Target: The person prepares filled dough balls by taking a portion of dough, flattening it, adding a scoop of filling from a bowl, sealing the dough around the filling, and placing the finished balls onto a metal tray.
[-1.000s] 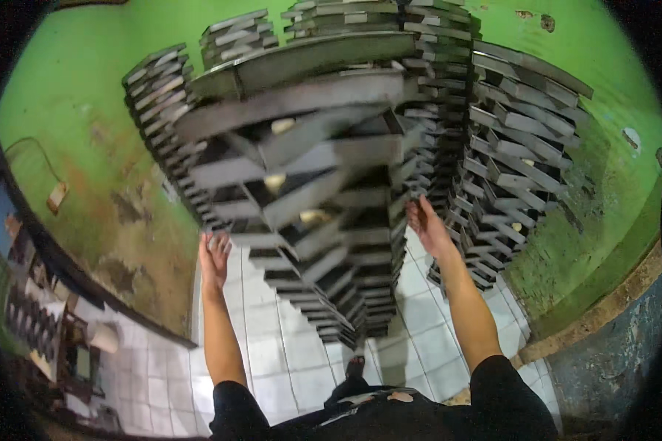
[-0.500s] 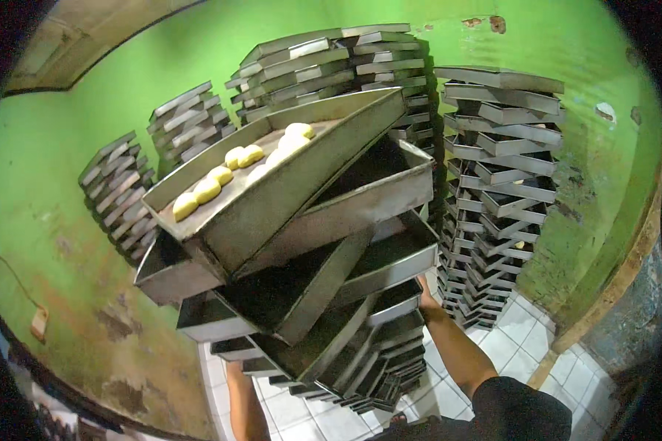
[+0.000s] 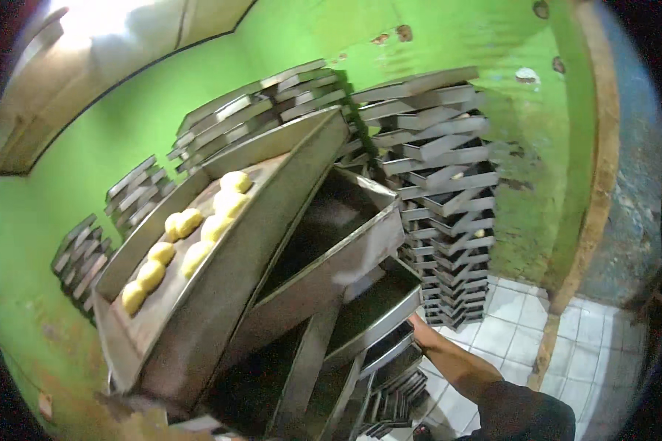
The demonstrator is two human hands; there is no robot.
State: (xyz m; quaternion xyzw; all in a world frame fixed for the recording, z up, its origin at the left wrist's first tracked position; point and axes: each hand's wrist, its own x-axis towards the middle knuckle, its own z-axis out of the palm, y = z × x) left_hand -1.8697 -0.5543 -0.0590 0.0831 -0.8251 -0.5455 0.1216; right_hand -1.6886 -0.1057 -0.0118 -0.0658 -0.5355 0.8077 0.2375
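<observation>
A tall stack of metal baking trays rises in front of me, each tray set crosswise to the one below. The top tray (image 3: 272,198) tilts down to the left and holds several pale yellow dough pieces (image 3: 151,275) in two rows. Beneath it, a second tray (image 3: 324,272) shows a dark inside. My right hand (image 3: 417,331) is at the right side of the stack, against a lower tray (image 3: 390,312); its fingers are hidden behind the metal. My left hand is out of sight behind the stack or below the picture.
Another tall tray stack (image 3: 441,176) stands at the right by the green wall (image 3: 522,147). More stacks (image 3: 228,117) line the far and left walls. White floor tiles (image 3: 507,316) and a wooden post (image 3: 599,147) lie to the right.
My view has turned right and rolled, so the stack looms larger and lower left and appears more tilted. My left forearm has gone out of view; my right hand stays at the stack's side.
</observation>
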